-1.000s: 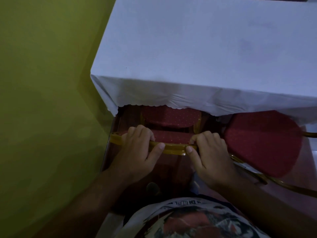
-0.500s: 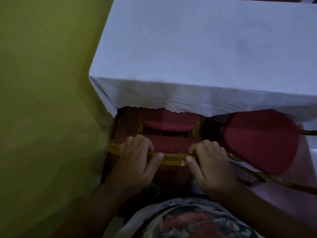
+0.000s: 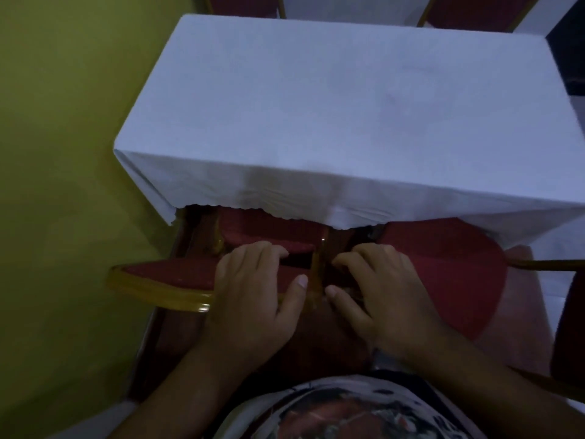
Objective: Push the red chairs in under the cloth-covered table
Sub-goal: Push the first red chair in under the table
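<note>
The person is leaning over the near chair (image 3: 177,277), a red padded seat-and-back on a gold metal frame, and is gripping its top rail with both hands side by side, only a narrow gap between the thumbs. The left hand (image 3: 253,289) is curling over the padded top of the backrest, fingers draped forward and thumb pressing against the rail's near face. The right hand (image 3: 376,289) is doing the same just beside it, closed on the rail at the chair's right end, though the rail beneath that palm is hidden.

The chair is looking rigid and fairly heavy for its size; the frame should be transmitting a push without flexing, while the lacquered gold tube is probably slick, so the padded rail is the better purchase. Pressing low and evenly on both sides should be keeping it from swivelling.

The seat is sitting partly under the scalloped hem of the white cloth (image 3: 285,198) covering the bench (image 3: 316,90), with the backrest standing proud of the edge, directly under the hands. A second red chair (image 3: 449,274) is angled to the right, its seat mostly outside the cloth. The yellow wall (image 3: 63,153) is running close along the left.
</note>
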`<state>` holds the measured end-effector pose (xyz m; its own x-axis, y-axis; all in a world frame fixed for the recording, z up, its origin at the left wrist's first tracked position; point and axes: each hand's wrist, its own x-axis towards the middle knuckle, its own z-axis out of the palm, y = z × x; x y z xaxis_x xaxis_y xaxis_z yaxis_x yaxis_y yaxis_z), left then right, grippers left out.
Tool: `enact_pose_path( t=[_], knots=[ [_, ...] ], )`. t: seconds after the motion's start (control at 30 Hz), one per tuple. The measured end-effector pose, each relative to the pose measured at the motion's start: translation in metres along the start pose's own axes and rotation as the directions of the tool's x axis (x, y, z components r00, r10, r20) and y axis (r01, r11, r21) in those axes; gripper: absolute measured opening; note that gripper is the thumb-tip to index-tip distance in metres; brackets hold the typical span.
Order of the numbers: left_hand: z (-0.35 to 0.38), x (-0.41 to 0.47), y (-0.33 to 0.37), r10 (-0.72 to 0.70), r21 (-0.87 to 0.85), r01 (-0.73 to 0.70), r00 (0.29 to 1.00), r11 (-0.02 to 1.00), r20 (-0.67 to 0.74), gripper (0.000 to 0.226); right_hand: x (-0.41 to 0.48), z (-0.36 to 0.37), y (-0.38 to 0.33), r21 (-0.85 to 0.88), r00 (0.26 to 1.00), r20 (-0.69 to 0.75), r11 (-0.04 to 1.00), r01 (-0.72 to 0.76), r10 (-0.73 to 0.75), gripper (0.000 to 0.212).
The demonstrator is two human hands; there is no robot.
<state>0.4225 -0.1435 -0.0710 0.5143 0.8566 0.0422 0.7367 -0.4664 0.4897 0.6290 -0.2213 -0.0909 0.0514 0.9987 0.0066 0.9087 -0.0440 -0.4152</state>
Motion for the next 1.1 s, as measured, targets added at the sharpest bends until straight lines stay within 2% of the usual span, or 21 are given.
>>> enact_pose_path(
  t=[0.13,0.27,0.53,0.8,0.93,1.1],
  knots=[
    [0.043,0.006,0.077,-0.097,0.095,0.093,0.995,0.991,0.039,0.052,-0.026,-0.033,0.070,-0.101,1.000,-0.003,0.995,-0.001,0.001,0.047],
    [0.070,0.011,0.144,-0.133,0.126,0.123,0.988,0.984,0.078,0.062,-0.058,-0.062,0.123,-0.161,0.999,0.038,0.987,-0.002,0.008,0.056],
    [0.103,0.001,0.202,-0.095,0.087,0.080,0.978,0.993,0.185,0.067,-0.117,-0.087,0.169,-0.208,0.997,0.068,0.978,-0.031,0.046,0.055],
    [0.137,-0.012,0.273,-0.033,0.016,0.030,0.973,0.999,0.230,0.073,-0.157,-0.138,0.213,-0.231,0.989,0.102,0.970,-0.077,0.103,0.058],
    [0.166,-0.009,0.319,-0.038,0.018,0.035,0.973,0.999,0.226,0.076,-0.172,-0.167,0.262,-0.245,0.994,0.106,0.970,0.003,0.024,0.056],
    [0.223,-0.018,0.402,-0.130,-0.073,0.147,0.970,0.986,0.205,0.075,-0.200,-0.205,0.350,-0.266,0.960,0.249,0.944,0.193,-0.126,0.056]
  ],
)
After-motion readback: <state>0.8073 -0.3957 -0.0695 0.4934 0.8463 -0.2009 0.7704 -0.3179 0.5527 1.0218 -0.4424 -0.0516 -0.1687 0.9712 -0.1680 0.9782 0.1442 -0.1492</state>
